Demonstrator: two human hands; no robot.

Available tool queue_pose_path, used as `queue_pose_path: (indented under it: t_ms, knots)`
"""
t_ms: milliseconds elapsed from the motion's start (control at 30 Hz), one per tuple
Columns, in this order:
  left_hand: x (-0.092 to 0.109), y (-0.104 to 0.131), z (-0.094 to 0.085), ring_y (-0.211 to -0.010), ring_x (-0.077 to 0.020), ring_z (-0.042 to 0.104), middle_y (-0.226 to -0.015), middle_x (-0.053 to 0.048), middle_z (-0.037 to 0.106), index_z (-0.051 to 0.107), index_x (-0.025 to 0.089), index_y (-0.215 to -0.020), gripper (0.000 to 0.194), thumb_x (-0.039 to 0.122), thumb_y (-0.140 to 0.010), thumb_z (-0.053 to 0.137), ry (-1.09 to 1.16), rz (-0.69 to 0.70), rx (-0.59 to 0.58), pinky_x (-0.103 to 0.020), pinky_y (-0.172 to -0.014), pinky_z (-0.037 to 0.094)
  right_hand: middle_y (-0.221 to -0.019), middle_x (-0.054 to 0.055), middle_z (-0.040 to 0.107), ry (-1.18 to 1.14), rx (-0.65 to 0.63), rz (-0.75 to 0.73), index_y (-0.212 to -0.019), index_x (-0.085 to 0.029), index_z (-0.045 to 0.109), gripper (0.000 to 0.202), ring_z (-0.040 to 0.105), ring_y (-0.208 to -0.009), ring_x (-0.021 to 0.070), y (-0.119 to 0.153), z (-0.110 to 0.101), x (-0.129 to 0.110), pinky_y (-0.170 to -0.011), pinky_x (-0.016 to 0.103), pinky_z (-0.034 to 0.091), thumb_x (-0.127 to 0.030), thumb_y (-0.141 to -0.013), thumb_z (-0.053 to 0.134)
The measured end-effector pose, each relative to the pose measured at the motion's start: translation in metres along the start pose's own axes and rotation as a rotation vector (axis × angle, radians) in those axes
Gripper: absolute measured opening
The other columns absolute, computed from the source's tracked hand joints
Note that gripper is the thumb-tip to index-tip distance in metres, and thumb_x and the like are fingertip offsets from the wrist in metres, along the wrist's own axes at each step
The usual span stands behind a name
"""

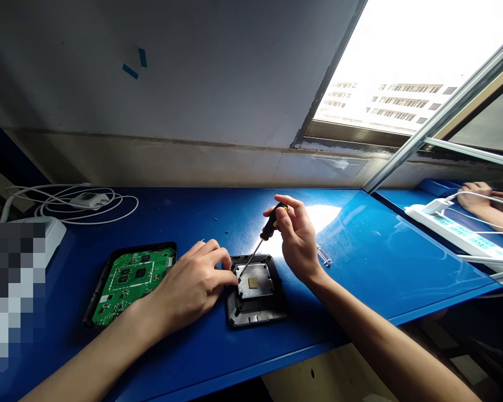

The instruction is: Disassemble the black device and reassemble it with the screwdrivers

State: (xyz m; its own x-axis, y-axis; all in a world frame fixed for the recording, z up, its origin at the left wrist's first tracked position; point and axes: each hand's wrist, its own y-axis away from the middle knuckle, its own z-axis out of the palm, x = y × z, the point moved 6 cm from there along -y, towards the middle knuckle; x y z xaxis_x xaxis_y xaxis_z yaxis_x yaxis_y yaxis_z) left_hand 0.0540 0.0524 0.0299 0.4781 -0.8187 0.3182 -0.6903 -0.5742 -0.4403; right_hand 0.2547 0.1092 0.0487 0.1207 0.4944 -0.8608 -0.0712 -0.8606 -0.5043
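Note:
My right hand (297, 240) is closed around the black and yellow handle of a screwdriver (271, 223). The slim shaft slants down to the left, and its tip meets the left corner of a silver metal plate (262, 287) with a tan square pad (253, 283) on it. That plate sits inside a black plastic cover (257, 319). Over the cover's left edge my left hand (197, 273) is bent, thumb and fingertips pressed beside the screwdriver tip. Partly behind my left wrist lies a green circuit board (129, 279) in a black housing (93, 304).
Tiny dark screws (221, 225) lie behind the cover on the blue table (184, 363). Clear thin parts (324, 255) lie right of my right hand. A white cable with adapter (90, 200) is coiled back left. Beyond a metal frame are a power strip (456, 229) and another person's hands (475, 198).

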Motion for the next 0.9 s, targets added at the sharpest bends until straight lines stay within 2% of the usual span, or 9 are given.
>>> queue_pose_path:
  t_ms: [167, 400, 667, 900]
  knots:
    - [0.000, 0.000, 0.000, -0.091, -0.0220, 0.056, -0.098, -0.003, 0.071, 0.082, 0.025, -0.096, 0.037, -0.004, -0.089, 0.059, 0.013, -0.002, 0.001, -0.035, -0.073, 0.036, -0.093, -0.001, 0.073, 0.011, 0.045, -0.063, -0.123, -0.029, 0.061, 0.026, 0.068, -0.069, 0.0129, 0.000, -0.004, -0.011, -0.060, 0.029, 0.060, -0.046, -0.104, 0.061]
    - [0.000, 0.001, 0.001, -0.091, -0.0219, 0.055, -0.098, -0.003, 0.070, 0.081, 0.024, -0.096, 0.035, -0.001, -0.092, 0.058, 0.025, -0.007, -0.008, -0.035, -0.073, 0.036, -0.094, -0.001, 0.074, 0.038, -0.014, -0.112, -0.124, -0.029, 0.060, 0.021, 0.067, -0.068, 0.0116, 0.005, 0.003, -0.015, -0.060, 0.027, 0.062, -0.040, -0.107, 0.058]
    - [-0.002, 0.003, 0.003, -0.090, -0.0218, 0.053, -0.098, -0.003, 0.070, 0.079, 0.024, -0.096, 0.033, 0.001, -0.094, 0.056, 0.036, 0.001, 0.027, -0.035, -0.072, 0.034, -0.097, 0.000, 0.073, 0.103, -0.011, -0.201, -0.127, -0.029, 0.060, 0.020, 0.068, -0.068, 0.0122, 0.009, 0.003, -0.021, -0.062, 0.030, 0.061, -0.035, -0.109, 0.055]
    - [-0.001, 0.003, 0.003, -0.089, -0.0219, 0.053, -0.098, -0.003, 0.070, 0.079, 0.024, -0.094, 0.031, 0.002, -0.095, 0.057, 0.034, -0.006, 0.018, -0.035, -0.072, 0.034, -0.099, 0.000, 0.072, 0.110, -0.029, -0.287, -0.130, -0.029, 0.060, 0.022, 0.068, -0.071, 0.0122, 0.013, 0.004, -0.029, -0.062, 0.028, 0.061, -0.030, -0.109, 0.055]
